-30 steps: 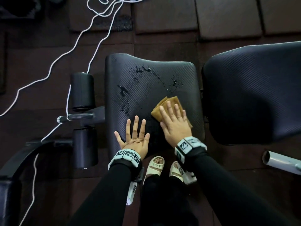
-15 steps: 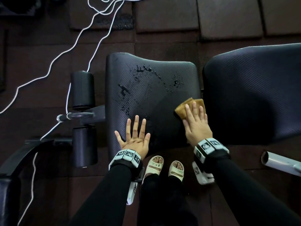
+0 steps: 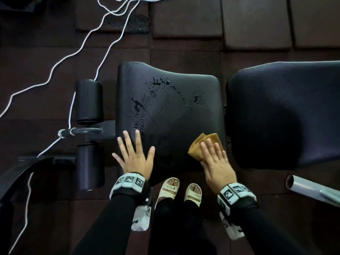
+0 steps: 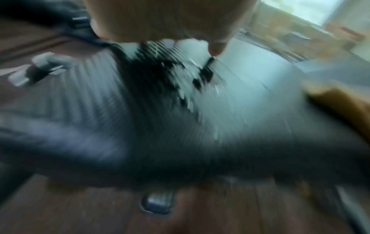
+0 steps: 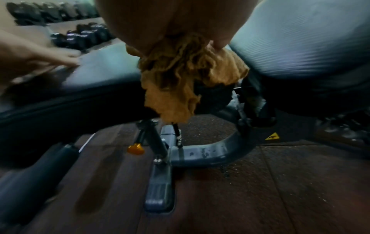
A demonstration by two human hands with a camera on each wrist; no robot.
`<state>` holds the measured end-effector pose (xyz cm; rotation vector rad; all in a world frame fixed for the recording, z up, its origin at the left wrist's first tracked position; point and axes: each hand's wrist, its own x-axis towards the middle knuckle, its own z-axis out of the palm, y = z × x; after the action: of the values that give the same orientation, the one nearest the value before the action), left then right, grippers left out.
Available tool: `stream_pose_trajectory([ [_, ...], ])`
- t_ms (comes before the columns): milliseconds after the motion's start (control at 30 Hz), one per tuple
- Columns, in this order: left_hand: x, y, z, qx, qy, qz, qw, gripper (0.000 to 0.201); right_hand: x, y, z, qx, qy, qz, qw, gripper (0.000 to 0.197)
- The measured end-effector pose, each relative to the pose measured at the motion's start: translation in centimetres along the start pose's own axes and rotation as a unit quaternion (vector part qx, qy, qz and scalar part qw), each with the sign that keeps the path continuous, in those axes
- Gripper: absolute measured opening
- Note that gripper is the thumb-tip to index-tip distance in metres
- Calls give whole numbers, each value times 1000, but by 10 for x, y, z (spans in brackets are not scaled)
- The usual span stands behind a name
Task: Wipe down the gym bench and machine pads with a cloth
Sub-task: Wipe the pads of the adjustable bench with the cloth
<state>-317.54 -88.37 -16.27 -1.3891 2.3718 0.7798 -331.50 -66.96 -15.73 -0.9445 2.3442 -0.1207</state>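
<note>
Left hand (image 3: 135,158) splayed flat on ribbed black seat pad (image 3: 176,100); right hand (image 3: 217,162) flat-fingered, pressing crumpled tan cloth (image 3: 202,144) at pad's 5 o'clock corner.

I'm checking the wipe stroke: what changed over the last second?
The right hand slid the cloth rightward and back to the seat pad's near right corner. The left hand shifted slightly left, staying flat on the pad. The wet droplets farther up remain unwiped.

right hand (image 3: 218,162) and cloth (image 3: 202,146) slid from seat pad (image 3: 174,107) centre to its right near corner; left hand (image 3: 135,157) shifted left
</note>
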Motion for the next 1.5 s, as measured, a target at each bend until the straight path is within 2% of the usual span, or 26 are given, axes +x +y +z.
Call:
stream_pose_trajectory([
  [67, 10, 1, -4, -28, -38, -59, 997, 84, 20, 12, -10, 25, -3, 37, 999, 64],
  [267, 16, 2, -8, -12, -117, -65, 991, 95, 123, 23, -64, 126, 22, 104, 986, 64],
  [400, 22, 4, -14, -9, -166, -74, 983, 95, 195, 13, -97, 86, 26, 101, 991, 64],
  [533, 22, 6, -18, -4, -188, -80, 979, 93, 231, -10, -108, 1, 9, 74, 997, 62],
  [633, 21, 6, -21, -5, -198, -80, 977, 94, 224, -36, -99, -27, 1, -3, 1000, 61],
  [733, 21, 6, -22, -3, -205, -81, 975, 94, 188, -53, -76, -66, -3, -112, 992, 60],
  [867, 20, 6, -21, -7, -196, -81, 977, 94, 130, -30, -55, -113, -16, -222, 968, 57],
  [933, 20, 5, -19, -9, -187, -77, 979, 95, 113, -6, -59, -126, -19, -225, 966, 55],
  [1033, 20, 3, -17, -12, -173, -79, 982, 94, 114, 27, -78, -108, -8, -157, 982, 55],
  [1133, 19, 2, -13, -7, -155, -87, 984, 94, 149, 45, -97, -49, -21, -72, 996, 62],
  [1200, 20, 2, -12, -4, -145, -93, 985, 95, 181, 38, -108, -37, -19, -53, 998, 60],
  [1367, 21, 0, -7, 0, -135, -104, 985, 95, 224, -16, -109, -70, 10, -72, 995, 58],
  [1500, 20, 2, -7, 6, -134, -100, 986, 96, 190, -40, -84, -74, 8, -172, 982, 59],
])
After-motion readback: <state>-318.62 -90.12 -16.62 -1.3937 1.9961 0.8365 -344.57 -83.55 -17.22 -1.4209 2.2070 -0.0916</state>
